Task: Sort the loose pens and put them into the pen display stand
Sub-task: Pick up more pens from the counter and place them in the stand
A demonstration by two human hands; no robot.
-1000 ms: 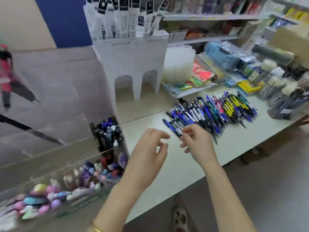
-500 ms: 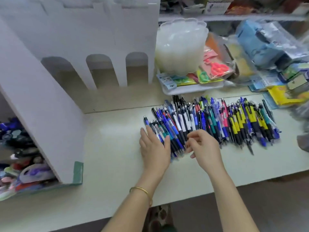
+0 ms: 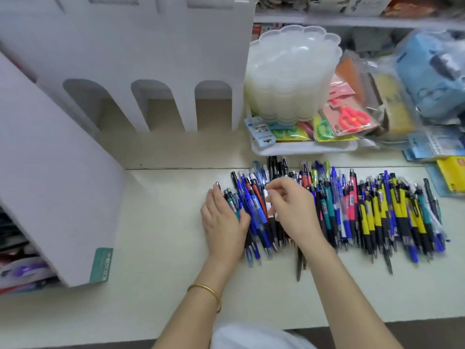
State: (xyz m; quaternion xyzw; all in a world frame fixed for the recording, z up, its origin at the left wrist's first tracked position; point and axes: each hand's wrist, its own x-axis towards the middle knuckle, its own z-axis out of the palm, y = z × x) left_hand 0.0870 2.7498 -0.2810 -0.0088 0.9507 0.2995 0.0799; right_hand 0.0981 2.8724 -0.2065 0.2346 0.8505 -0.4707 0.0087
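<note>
Bracelet (image 3: 205, 289): gold, on the left wrist, nearer than the pens.
Surface (image 3: 163, 238): pale and flat; the pens lie on it.
Left hand (image 3: 224, 222): lies flat at the left edge of the pens. Its grip is apart, with straight fingers, and the thumb rests on a teal pen.
Right hand (image 3: 294, 210): sits over the left part of the pens, just right of the left hand. Its grip is curled, and finger and thumb pinch a white pen (image 3: 268, 201).
Pens (image 3: 377, 212): a long loose row, side by side, in blue, black, teal, pink and yellow. The yellow ones are toward the right end.
Tray (image 3: 302, 148): white, just behind the pens, with packs of toy scissors (image 3: 349, 117) in it.
Clear dishes (image 3: 289, 71): a tall stack on the tray, behind the pens.
Pen display stand (image 3: 151, 51): white, with three arch holes, behind the pens and to their left.
</note>
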